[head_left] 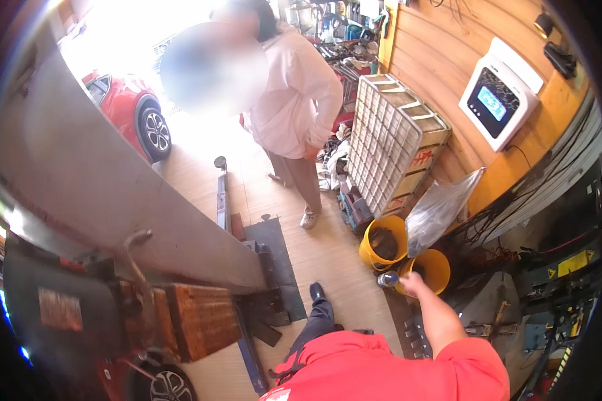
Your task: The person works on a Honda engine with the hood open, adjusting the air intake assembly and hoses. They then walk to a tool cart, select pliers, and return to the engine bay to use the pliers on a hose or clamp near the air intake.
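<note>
My right arm reaches out to the right from a red sleeve. At its end my right hand [415,285] is closed around a small, shiny, rounded thing [386,279] that looks like a clear bottle with some blue on it. It is held over the near side of a yellow bucket [436,267]. A second yellow bucket [396,234] stands just beyond, with dark stuff inside. Between the buckets and the wall hangs a clear plastic bag [441,210]. My left hand does not show.
Ahead stands a person [294,100] in a light top. A white crate [398,144] leans by the wooden wall, below a white wall device [498,97] with a screen. A lift post [134,180] rises at left, a red car [124,110] behind it. Cluttered equipment [542,314] fills the right.
</note>
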`<state>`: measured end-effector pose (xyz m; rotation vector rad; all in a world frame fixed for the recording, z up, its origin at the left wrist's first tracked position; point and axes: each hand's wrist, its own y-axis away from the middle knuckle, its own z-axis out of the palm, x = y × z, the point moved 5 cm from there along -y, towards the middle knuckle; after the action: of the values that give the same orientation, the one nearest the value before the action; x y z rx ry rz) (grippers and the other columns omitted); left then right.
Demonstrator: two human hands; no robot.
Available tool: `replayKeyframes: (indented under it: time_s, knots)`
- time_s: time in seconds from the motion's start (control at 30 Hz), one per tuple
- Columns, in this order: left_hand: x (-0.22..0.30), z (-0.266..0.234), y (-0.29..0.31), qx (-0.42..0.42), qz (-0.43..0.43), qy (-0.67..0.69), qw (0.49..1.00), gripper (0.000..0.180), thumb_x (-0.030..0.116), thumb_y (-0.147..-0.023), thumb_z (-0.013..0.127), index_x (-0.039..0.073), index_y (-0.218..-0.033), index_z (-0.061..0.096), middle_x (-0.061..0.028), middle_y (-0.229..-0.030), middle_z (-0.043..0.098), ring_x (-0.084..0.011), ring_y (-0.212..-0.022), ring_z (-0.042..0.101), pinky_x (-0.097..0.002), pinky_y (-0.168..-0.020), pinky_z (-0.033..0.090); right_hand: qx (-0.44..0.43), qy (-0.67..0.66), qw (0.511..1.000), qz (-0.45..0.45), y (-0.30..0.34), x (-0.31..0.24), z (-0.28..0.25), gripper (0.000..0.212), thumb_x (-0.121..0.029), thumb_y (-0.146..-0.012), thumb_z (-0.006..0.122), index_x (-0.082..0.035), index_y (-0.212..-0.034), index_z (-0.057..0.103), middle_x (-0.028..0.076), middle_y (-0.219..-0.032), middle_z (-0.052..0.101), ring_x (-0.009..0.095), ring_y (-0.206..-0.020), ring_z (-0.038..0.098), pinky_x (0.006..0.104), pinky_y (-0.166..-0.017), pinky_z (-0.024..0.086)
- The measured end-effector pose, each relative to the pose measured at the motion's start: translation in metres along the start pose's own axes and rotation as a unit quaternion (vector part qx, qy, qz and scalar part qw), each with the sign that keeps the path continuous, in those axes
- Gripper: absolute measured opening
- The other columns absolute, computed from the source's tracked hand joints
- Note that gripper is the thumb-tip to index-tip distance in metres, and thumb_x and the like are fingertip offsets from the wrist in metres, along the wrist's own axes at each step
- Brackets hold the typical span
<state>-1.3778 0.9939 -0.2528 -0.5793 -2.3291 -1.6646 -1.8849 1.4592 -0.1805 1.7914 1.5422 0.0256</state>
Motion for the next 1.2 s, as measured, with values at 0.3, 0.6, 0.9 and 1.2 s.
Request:
replayKeyframes:
  time_s: [0.3,0.6,0.9,1.2]
  knots:
    - [0.153,-0.071,-0.108,0.032,0.042,0.109,0.993,0.048,0.026,-0.078,0.068,-0.006,-0.114,0.065,-0.0151,-0.106,0.07,-0.0268,-0.098,0.068,-0.0404,-0.089,0.053,-0.169,0.084,0.949,-0.251,-0.072,-0.255,0.059,0.044,-0.039,-0.086,0.064,-0.003,-0.111,0.069,0.018,-0.099,0.071,0.029,-0.089,0.069,0.0386,-0.082,0.053]
    - [0.238,-0.092,-0.166,0.016,-0.045,0.228,0.972,0.046,0.005,-0.075,0.071,-0.008,-0.118,0.062,-0.0121,-0.112,0.069,-0.0221,-0.1,0.066,-0.0351,-0.09,0.053,-0.226,0.012,0.959,-0.17,-0.185,-0.314,0.01,0.042,-0.039,-0.085,0.064,-0.001,-0.103,0.072,0.023,-0.099,0.069,0.036,-0.095,0.067,0.0415,-0.084,0.052]
    - [0.402,-0.121,-0.242,0.065,0.047,0.038,0.996,0.042,0.019,-0.081,0.063,0.008,-0.121,0.066,-0.0144,-0.113,0.07,-0.0239,-0.106,0.066,-0.0335,-0.091,0.051,-0.259,-0.131,0.955,-0.063,-0.316,-0.364,-0.043,0.034,-0.03,-0.089,0.065,-0.002,-0.108,0.069,0.006,-0.073,0.065,0.013,-0.056,0.057,0.0305,-0.05,0.047]
    - [0.492,-0.156,-0.28,0.115,-0.011,0.164,0.98,0.042,0.026,-0.085,0.065,0.003,-0.12,0.066,-0.0156,-0.109,0.071,-0.0228,-0.102,0.067,-0.0339,-0.089,0.051,-0.358,-0.204,0.91,0.037,-0.412,-0.493,-0.036,0.035,-0.029,-0.096,0.061,-0.003,-0.121,0.059,0.007,-0.096,0.064,0.016,-0.074,0.063,0.027,-0.056,0.049]
